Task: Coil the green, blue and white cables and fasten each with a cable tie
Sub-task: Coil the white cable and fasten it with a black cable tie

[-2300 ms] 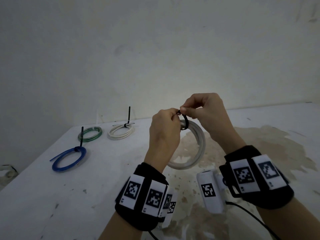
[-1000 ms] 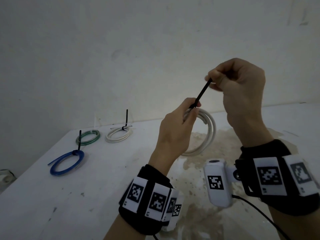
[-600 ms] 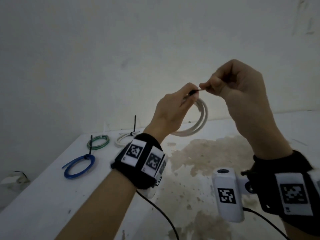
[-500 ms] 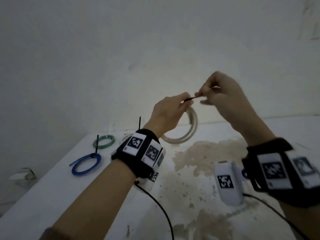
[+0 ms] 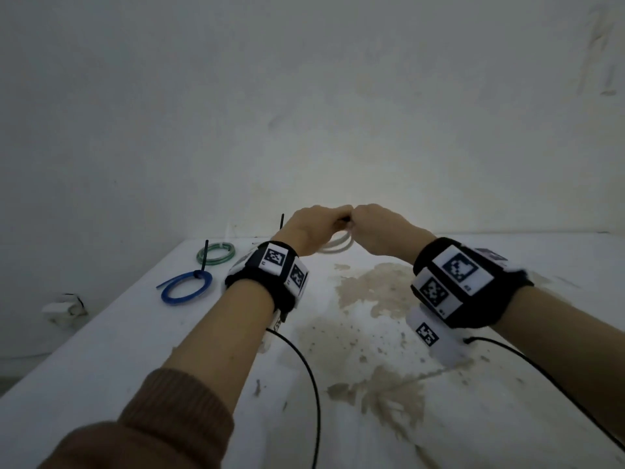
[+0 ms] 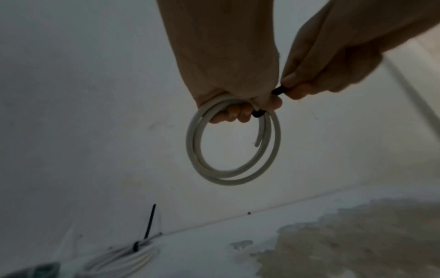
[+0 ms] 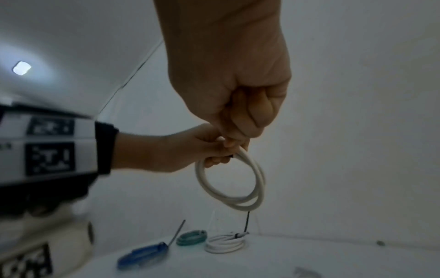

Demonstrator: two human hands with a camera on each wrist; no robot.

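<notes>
Right hand [image 6: 333,62], earlier raised pulling tie tail, now lowered against left hand [image 6: 233,75]; grip pinches black cable tie [image 6: 278,91]. Left clutches white coil [image 6: 232,143] above tabletop [image 5: 439,418]. Tie likely cinched; last coil nearly fastened.

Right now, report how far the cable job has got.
Done: green coil, blue coil and one white coil lie tied on the table. In hand: left hand grips another white coil; right hand pinches its black tie. Left: finish tightening, set it down.
</notes>
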